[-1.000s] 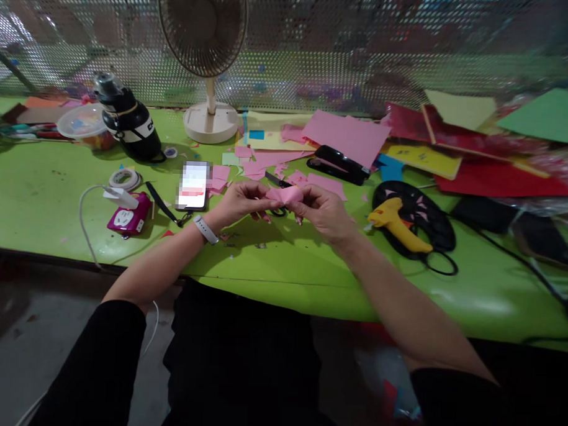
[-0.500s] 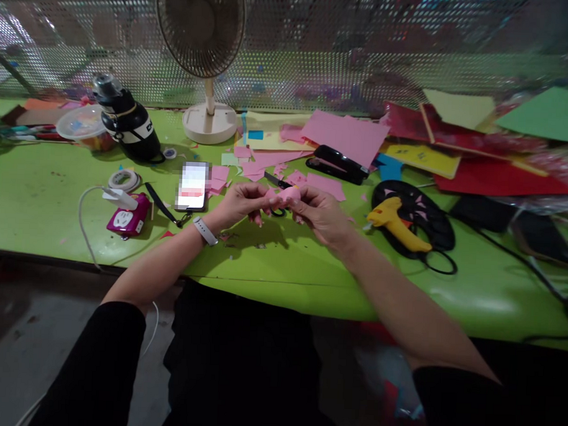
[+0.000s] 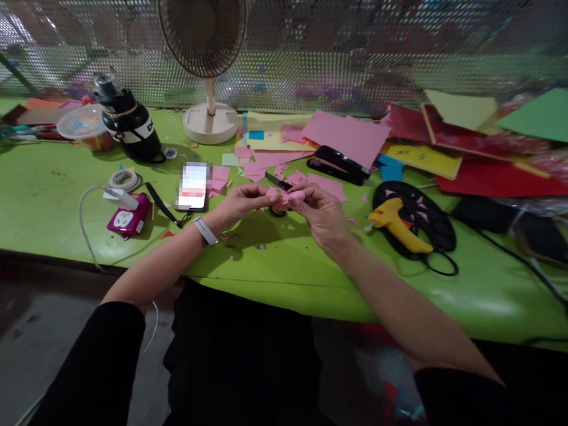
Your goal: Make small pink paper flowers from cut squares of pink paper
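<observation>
Both of my hands meet above the green table (image 3: 282,269) and pinch one small folded piece of pink paper (image 3: 284,195). My left hand (image 3: 241,203), with a white watch on its wrist, grips the paper's left end with closed fingers. My right hand (image 3: 319,211) grips the right end, fingers curled round it. Black scissors (image 3: 278,182) lie on the table just behind the hands, among pink paper scraps (image 3: 313,180).
A phone (image 3: 193,185) lies left of my hands, beside a magenta power socket (image 3: 128,217) and a tape roll (image 3: 124,179). A yellow glue gun (image 3: 398,223) rests on a black mat at the right. A fan (image 3: 210,55), black bottle (image 3: 129,120), stapler (image 3: 341,165) and coloured paper sheets (image 3: 476,157) stand further back.
The pink paper has been squeezed from a wider strip into a smaller bundle. Both hands have drawn closer together and shifted slightly away from me.
</observation>
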Demonstrator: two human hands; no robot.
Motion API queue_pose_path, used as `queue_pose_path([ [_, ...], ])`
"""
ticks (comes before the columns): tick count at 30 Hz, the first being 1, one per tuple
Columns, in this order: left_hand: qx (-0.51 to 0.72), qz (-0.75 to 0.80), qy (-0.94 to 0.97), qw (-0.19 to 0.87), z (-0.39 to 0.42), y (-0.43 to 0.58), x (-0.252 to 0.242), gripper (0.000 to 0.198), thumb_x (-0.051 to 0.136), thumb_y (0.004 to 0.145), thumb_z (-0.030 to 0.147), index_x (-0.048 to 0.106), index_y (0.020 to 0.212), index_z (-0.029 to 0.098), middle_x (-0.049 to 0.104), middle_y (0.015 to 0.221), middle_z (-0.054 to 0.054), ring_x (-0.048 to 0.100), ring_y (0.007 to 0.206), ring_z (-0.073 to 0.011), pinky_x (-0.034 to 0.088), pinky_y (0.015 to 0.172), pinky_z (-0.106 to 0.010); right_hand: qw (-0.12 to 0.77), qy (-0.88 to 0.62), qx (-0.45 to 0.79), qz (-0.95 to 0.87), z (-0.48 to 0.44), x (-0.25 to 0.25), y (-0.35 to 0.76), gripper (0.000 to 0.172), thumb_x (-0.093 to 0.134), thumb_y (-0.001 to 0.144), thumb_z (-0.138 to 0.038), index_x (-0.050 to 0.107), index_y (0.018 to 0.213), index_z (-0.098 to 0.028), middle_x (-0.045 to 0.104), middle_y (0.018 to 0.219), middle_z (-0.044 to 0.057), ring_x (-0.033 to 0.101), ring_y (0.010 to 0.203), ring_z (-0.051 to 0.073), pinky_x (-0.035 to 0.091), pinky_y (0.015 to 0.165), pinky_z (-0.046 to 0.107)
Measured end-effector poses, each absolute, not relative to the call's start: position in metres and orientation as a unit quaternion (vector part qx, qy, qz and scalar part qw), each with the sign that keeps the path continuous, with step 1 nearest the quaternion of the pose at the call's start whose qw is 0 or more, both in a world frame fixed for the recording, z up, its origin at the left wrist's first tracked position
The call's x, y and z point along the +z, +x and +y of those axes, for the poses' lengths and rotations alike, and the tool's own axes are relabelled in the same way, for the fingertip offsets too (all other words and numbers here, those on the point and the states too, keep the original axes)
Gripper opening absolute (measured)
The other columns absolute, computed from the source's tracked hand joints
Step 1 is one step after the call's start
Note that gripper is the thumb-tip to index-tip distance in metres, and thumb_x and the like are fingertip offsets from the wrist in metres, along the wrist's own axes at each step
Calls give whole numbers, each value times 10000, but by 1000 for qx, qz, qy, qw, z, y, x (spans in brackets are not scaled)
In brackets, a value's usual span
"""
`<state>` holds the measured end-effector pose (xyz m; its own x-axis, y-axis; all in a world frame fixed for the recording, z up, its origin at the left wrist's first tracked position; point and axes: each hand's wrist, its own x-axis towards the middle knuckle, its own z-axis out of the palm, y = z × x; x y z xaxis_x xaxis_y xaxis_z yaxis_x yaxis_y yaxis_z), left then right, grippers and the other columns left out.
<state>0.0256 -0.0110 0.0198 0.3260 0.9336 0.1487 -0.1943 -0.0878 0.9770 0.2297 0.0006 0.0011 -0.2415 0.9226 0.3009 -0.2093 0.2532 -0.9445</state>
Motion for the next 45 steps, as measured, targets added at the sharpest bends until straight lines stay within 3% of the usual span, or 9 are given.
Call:
queue_pose_path([
  [4, 489, 301, 538, 617, -12, 29, 14, 292, 869, 728, 438, 756, 805, 180, 734, 832, -11, 674, 816, -124, 500, 898, -337, 536, -277, 536, -591, -1, 3, 231, 165, 894, 721, -407, 759, 773, -327, 662, 1006, -20, 642, 972, 162, 575, 929, 380],
  [9, 481, 236, 570, 623, -19, 30, 18, 197, 879, 737, 379, 780, 783, 215, 710, 857, -7, 650, 823, -117, 507, 876, -315, 494, -236, 566, -616, -6, 9, 234, 153, 882, 733, -423, 766, 784, -338, 671, 1163, -21, 605, 1189, 208, 464, 1121, 469],
  [18, 385, 214, 597, 670, -27, 30, 28, 256, 904, 684, 414, 777, 719, 195, 695, 768, -27, 653, 736, -128, 546, 791, -314, 392, -208, 650, -617, -24, 26, 233, 138, 878, 739, -390, 763, 732, -314, 601, 1421, -47, 531, 1348, 243, 457, 1141, 473],
  [24, 281, 208, 603, 717, -35, 32, 42, 341, 929, 622, 458, 750, 658, 170, 714, 715, -57, 687, 692, -170, 580, 740, -355, 304, -153, 683, -646, -24, 27, 233, 194, 921, 673, -378, 747, 659, -295, 542, 1507, -78, 344, 1512, 268, 361, 1212, 477],
  [30, 372, 252, 560, 695, -30, 29, 35, 335, 906, 676, 451, 734, 733, 168, 700, 734, -19, 667, 687, -121, 561, 740, -301, 351, -199, 694, -597, -20, 28, 232, 173, 871, 746, -417, 740, 729, -306, 663, 1340, -13, 537, 1355, 248, 482, 1102, 478],
  [35, 396, 250, 565, 679, -30, 30, 33, 310, 869, 739, 439, 710, 759, 174, 690, 744, -6, 652, 678, -107, 549, 750, -302, 370, -205, 680, -599, -15, 23, 229, 216, 865, 746, -453, 722, 727, -293, 714, 1187, -5, 592, 1261, 204, 469, 1102, 433],
  [40, 386, 263, 590, 658, -27, 27, 32, 311, 855, 756, 446, 709, 769, 171, 698, 820, -34, 675, 780, -136, 544, 821, -332, 347, -225, 701, -581, -10, 12, 227, 277, 886, 699, -489, 708, 731, -279, 728, 960, -19, 684, 921, 168, 564, 916, 387],
  [42, 400, 258, 590, 652, -23, 25, 28, 297, 850, 766, 434, 717, 792, 170, 699, 860, -36, 668, 798, -128, 530, 829, -318, 355, -229, 703, -573, -8, 12, 228, 290, 880, 702, -505, 704, 721, -276, 739, 962, -15, 682, 890, 168, 565, 894, 386],
  [45, 418, 257, 584, 646, -17, 23, 22, 276, 846, 774, 418, 732, 854, 179, 700, 887, -23, 637, 764, -100, 499, 779, -276, 389, -237, 690, -562, -3, 15, 231, 310, 868, 708, -531, 698, 709, -272, 749, 1126, -2, 678, 994, 194, 549, 933, 412],
])
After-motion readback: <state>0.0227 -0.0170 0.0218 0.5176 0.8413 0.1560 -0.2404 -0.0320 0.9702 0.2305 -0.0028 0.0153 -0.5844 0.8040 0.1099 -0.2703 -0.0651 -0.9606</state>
